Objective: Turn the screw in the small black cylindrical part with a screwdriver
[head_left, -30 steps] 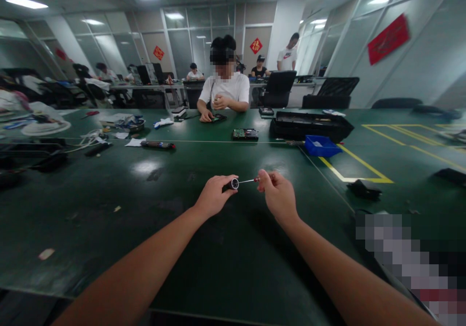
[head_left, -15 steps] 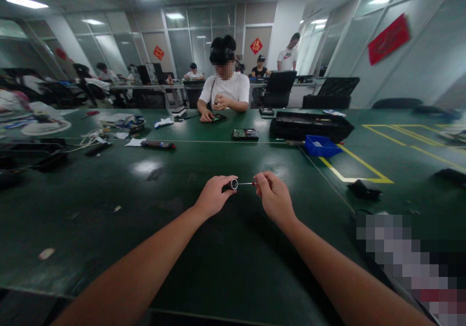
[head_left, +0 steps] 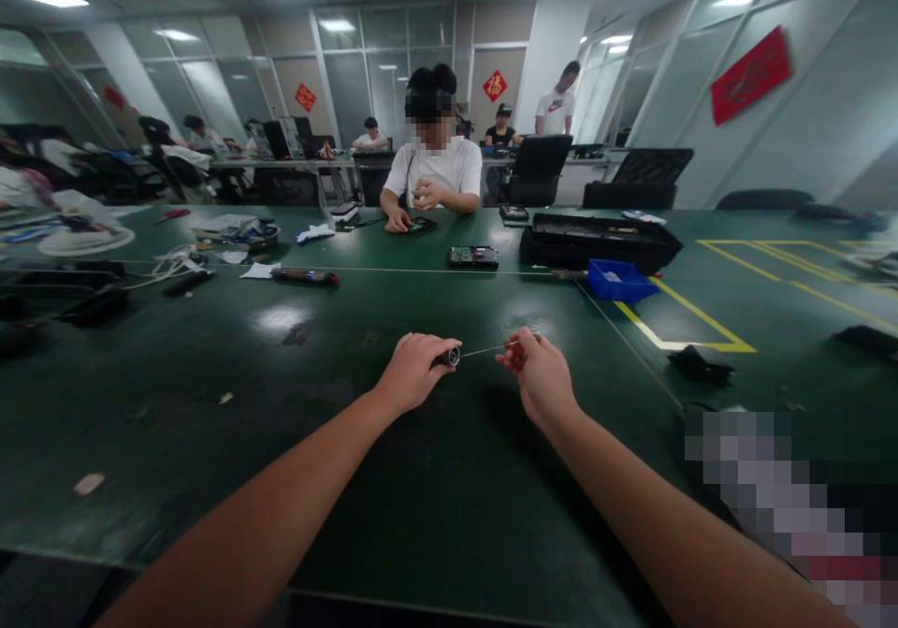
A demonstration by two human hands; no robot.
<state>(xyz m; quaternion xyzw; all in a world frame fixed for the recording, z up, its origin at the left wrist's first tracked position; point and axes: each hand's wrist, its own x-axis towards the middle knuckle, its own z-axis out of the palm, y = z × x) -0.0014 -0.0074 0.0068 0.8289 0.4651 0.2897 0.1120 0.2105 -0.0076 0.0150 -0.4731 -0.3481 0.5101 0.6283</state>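
Observation:
Over the green table [head_left: 393, 534], my left hand [head_left: 411, 372] is closed round a small black cylinder [head_left: 453, 357] with a silver-rimmed round end turned to the right. Most of the cylinder is covered by the fingers, so its exact kind does not show. My right hand [head_left: 543, 375] grips a thin screwdriver [head_left: 484, 351] by its handle, which the fingers largely hide. The slim metal shaft points left, its tip close to the cylinder's end; I cannot tell whether it touches.
Ahead lies a hard drive [head_left: 473, 256] with its circuit board showing. Beyond it a co-worker [head_left: 439, 174] handles another board. A long black tray [head_left: 600, 242] and a blue bin [head_left: 621, 280] stand to the right. Cables [head_left: 168, 268] and a dark tool [head_left: 305, 275] lie left.
My right hand has shifted right, and the screwdriver shaft now slants upward toward it. My left hand keeps its hold on the cylinder, nearly in place.

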